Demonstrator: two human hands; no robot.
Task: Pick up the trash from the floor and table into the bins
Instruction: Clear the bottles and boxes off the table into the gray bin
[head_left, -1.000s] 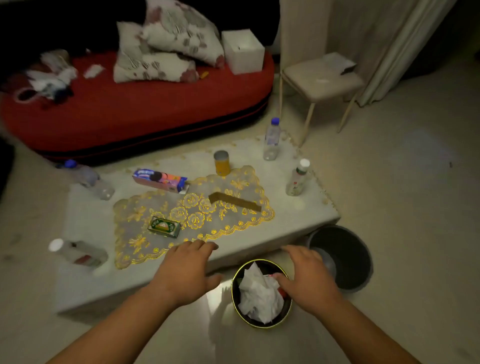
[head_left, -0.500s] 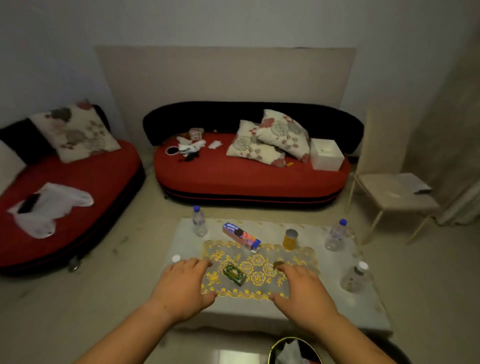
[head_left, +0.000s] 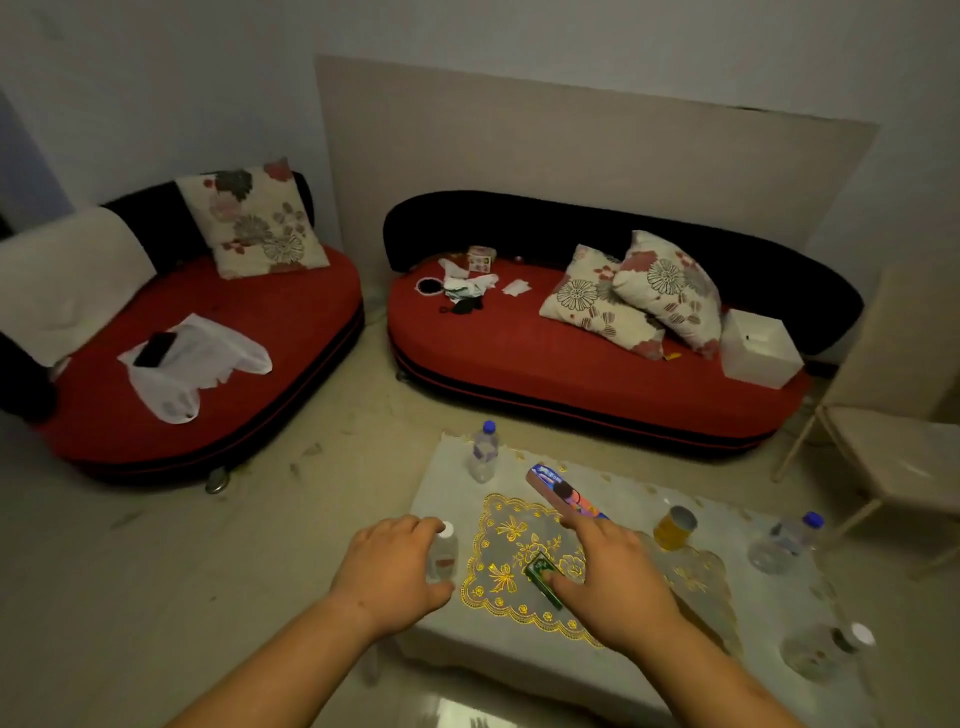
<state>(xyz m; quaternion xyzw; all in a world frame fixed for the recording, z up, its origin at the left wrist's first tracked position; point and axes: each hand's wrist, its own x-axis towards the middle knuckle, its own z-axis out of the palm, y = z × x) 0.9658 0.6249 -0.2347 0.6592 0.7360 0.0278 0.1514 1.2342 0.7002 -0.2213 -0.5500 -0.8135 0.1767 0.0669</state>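
Low white table (head_left: 441, 496) in a dim room: left hand (head_left: 395, 566) cups the small bottle (head_left: 445, 555) at its near-left edge, grip unclear; right hand (head_left: 613, 577), fingers spread, overlaps the green box (head_left: 540, 574), angled far-left to near-right

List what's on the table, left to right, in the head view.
small white-capped bottle → rear blue-capped bottle → long snack box → yellow can → right blue-capped bottle. Skipped for overlap: green box, near-right bottle.
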